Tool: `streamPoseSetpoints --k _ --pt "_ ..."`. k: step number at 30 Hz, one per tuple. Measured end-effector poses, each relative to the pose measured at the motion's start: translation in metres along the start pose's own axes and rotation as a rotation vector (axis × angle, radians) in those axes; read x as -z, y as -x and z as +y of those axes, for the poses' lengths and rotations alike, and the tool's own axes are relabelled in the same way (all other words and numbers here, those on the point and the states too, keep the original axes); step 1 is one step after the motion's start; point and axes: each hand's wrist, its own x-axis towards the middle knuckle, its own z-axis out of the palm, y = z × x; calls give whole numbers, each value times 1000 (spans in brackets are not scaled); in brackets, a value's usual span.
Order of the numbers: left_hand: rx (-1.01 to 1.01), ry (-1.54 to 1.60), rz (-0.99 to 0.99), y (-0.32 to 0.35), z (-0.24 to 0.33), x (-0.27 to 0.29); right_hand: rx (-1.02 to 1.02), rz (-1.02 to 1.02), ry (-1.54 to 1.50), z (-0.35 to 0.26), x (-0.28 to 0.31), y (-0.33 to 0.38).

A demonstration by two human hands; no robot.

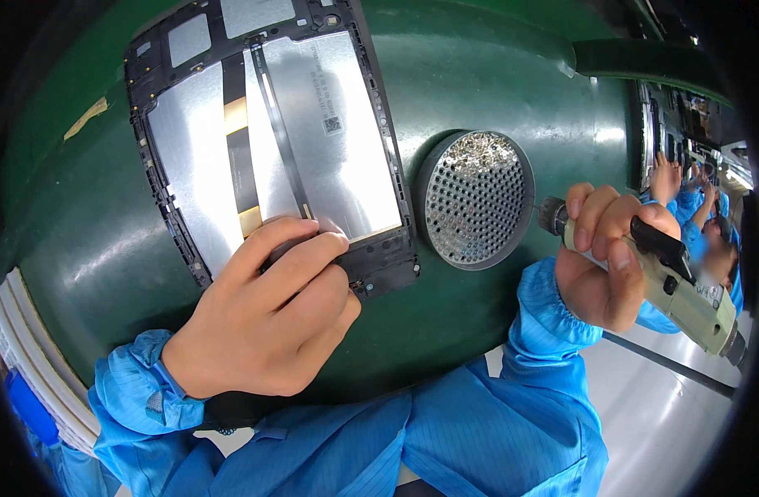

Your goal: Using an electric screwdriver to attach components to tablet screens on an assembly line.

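Observation:
A tablet frame (330,124) with silvery metal plates and a black border lies on the green work surface. Over its lower edge bends my left hand (272,323). Its thumb and fingers are drawn together at the lower end of a dark flex cable (281,141); whatever they pinch is hidden. Off to the right, my right hand (603,248) is wrapped round a pale green electric screwdriver (686,302), whose tip end points left. Close to that tip sits a round metal dish (479,199) with a perforated plate and small shiny screws (483,153) gathered at its far side.
A green mat (512,74) covers the bench. At far left lies a torn scrap of tan tape (85,118). White stacked trays (40,356) stand at the lower left. A dark cable (669,364) runs at right, where other people in blue (698,207) are at work.

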Motion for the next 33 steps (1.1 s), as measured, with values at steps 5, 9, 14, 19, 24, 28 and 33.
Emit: streamPoseSetpoints --k 5,9,14,19,24,28,33 --pt "8 -64 -41 -4 3 5 0 24 1 -1 -1 2" --pt "1 -69 -90 -3 1 8 17 41 -24 0 -3 1" --pt "75 -73 -60 9 11 10 59 81 -30 0 0 1" --pt "187 -375 -69 19 23 16 13 174 -49 1 -3 -4" --pt "544 -237 -159 4 21 25 -60 227 -28 4 3 -3" --pt "479 -298 -88 -4 8 22 -79 252 -4 3 13 -1" --pt "486 -377 -16 -17 -24 28 -87 299 -5 12 16 1"
